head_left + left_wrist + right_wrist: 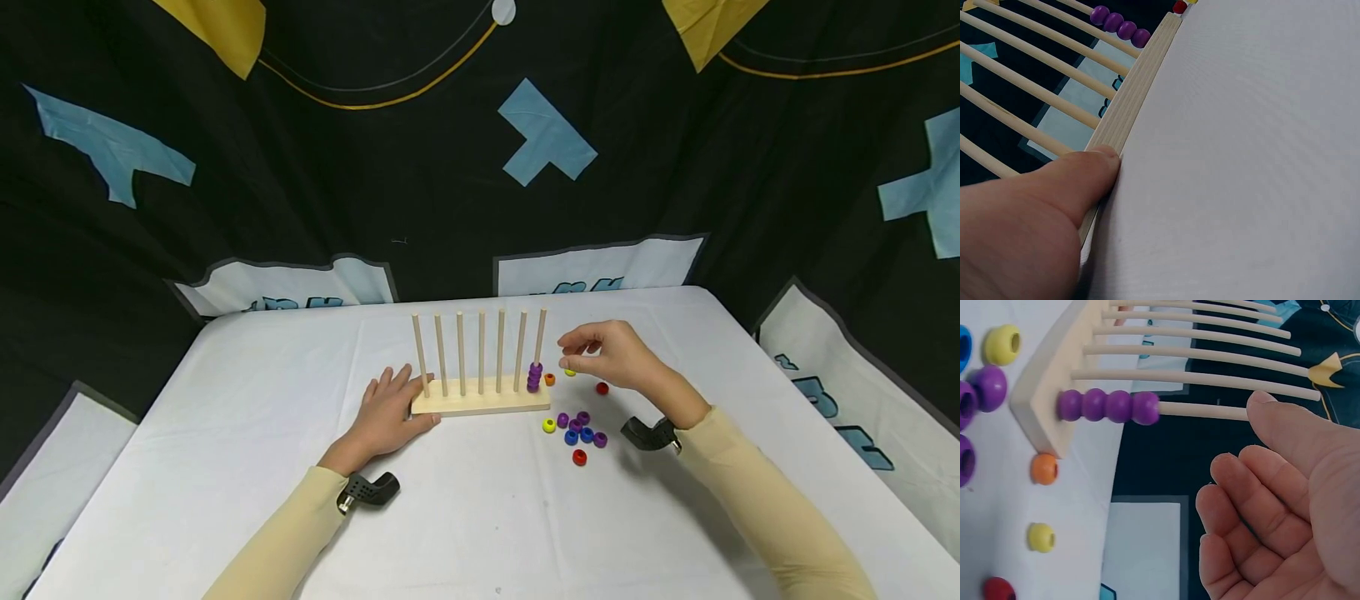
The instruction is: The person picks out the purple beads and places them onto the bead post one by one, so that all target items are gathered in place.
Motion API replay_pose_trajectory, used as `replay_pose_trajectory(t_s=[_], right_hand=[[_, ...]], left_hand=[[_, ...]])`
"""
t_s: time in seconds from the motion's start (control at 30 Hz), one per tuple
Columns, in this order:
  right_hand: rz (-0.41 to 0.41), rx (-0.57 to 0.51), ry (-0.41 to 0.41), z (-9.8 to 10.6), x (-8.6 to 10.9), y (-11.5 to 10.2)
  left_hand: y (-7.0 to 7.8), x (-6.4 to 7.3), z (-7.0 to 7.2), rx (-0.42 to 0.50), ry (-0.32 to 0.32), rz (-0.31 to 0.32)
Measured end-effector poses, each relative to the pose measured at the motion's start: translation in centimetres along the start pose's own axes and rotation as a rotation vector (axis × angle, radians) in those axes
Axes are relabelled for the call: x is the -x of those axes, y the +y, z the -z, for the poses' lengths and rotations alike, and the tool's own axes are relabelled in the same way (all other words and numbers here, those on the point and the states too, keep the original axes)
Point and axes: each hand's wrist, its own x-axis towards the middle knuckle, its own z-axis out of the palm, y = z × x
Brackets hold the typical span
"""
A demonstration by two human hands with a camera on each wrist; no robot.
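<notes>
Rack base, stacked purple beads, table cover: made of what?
Rack base: bare wood, matte; pale, with grain lines along its edge.
Stacked purple beads: painted wood or plastic, can't tell which; smooth, with a soft sheen.
Table cover: probably fabric, matte white; faint creases suggest it.

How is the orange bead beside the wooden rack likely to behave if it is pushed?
The orange bead would probably roll, being rounded and loose on the flat-looking white table. It is likely light, since it is small with a hole in it. Its smooth-looking surface might make it a little slippery when pinched.
</notes>
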Motion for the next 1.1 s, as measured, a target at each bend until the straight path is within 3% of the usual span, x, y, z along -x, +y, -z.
replay_pose_trajectory(t_s=[0.57, 1.1], right_hand=[[-0.041, -0.027, 0.008, -2.0, 2.7, 2.8], [-0.096, -0.050, -0.036, -3.0, 4.7, 4.2]], left_hand=[[-0.1, 0.0, -0.1, -0.005, -0.004, -0.001], [-0.1, 0.0, 0.0, -0.006, -0.001, 0.001]])
